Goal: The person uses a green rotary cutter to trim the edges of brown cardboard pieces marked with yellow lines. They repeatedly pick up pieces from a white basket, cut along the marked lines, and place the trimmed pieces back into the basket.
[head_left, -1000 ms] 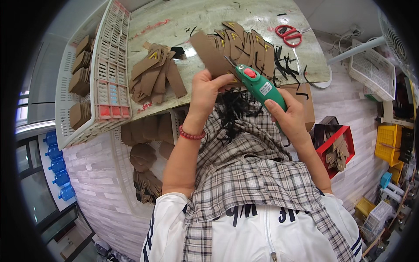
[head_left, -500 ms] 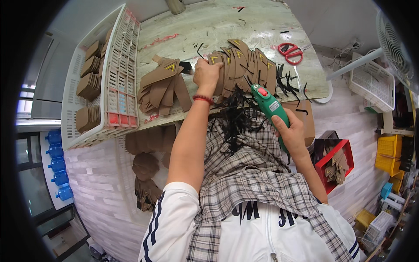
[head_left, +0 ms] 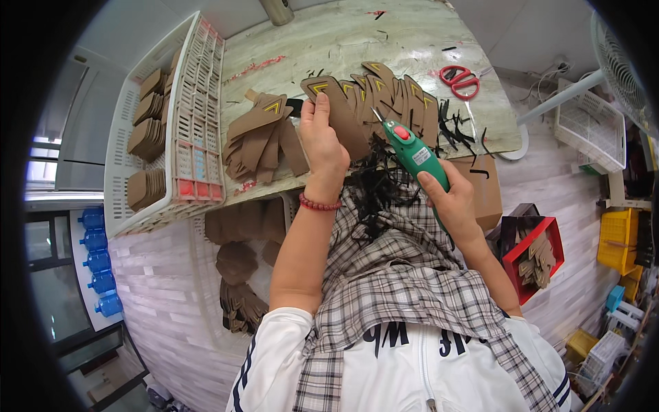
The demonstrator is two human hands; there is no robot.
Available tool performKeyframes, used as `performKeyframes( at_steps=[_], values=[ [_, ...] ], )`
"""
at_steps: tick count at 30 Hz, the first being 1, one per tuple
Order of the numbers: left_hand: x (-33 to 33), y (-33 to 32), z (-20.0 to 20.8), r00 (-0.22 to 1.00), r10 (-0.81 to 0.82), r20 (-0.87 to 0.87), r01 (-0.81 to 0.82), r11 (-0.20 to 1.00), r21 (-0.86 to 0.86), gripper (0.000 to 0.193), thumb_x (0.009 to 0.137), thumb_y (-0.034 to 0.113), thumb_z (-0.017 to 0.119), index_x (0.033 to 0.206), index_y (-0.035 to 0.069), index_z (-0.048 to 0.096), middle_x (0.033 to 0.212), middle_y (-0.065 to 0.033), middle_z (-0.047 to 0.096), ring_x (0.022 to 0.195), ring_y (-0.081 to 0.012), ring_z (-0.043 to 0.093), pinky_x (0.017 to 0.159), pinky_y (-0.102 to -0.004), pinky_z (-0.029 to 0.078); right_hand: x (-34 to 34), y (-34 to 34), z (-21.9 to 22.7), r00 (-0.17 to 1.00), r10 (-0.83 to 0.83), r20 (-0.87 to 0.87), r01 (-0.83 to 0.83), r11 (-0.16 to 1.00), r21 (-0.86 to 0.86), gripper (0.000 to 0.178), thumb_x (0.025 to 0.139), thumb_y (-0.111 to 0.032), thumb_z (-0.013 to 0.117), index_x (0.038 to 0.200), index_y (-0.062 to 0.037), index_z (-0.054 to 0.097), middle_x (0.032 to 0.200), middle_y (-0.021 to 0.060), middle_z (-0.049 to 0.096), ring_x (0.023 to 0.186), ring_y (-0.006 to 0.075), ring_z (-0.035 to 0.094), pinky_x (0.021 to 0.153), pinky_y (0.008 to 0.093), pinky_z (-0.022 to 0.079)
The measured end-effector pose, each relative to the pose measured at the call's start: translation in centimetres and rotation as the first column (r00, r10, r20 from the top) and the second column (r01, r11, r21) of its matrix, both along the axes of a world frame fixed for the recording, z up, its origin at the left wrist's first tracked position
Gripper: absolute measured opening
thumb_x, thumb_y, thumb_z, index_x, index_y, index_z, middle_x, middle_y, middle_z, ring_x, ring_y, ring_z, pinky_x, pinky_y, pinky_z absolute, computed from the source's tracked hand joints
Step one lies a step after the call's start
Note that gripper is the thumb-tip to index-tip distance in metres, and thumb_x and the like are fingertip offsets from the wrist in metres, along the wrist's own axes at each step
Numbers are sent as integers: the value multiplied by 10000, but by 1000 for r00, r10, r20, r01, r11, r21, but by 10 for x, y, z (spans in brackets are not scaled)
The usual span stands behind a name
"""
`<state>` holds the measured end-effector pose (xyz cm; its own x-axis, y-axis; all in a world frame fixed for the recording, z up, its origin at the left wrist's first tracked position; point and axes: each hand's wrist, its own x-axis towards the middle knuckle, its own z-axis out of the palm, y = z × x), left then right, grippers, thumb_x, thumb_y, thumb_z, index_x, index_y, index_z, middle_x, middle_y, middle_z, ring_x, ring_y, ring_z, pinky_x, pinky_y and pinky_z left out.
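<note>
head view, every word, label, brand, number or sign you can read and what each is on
White jacket: large dark letters across the chest, partly covered by the checked apron; not copied out here.
Green tool in the right hand: pale label, print too small to read.
Brown piece in the left hand: yellow angle mark, no letters seen.

Pieces [head_left: 255, 141] on table [head_left: 336, 41], crate [head_left: 199, 190] left
</note>
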<state>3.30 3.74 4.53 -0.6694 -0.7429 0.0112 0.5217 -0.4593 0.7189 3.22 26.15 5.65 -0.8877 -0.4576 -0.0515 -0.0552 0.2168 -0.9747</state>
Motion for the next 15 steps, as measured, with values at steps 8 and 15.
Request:
performKeyframes(
  at_steps=[8, 15],
  values=[
    [11, 22, 2, 992, -107, 62, 98, 987, 125, 80, 894, 80, 604, 950, 26, 590, 901, -58, 658, 756, -126, 624, 657, -258, 514, 6, 0, 1, 999, -5, -39, 4, 1000, -23, 374, 857, -283, 684, 1065, 19, 609, 693, -4, 563, 594, 51, 469, 532, 219, 395],
    [7, 35, -3, 989, -124, 79, 114, 986, 118, 87, 880, 77, 625, 943, 20, 610, 874, -37, 662, 730, -101, 614, 634, -229, 495, 7, 3, 5, 1000, -14, -23, 13, 999, -41, 365, 862, -291, 679, 1050, 14, 611, 677, -1, 558, 580, 52, 469, 523, 221, 391]
  ],
)
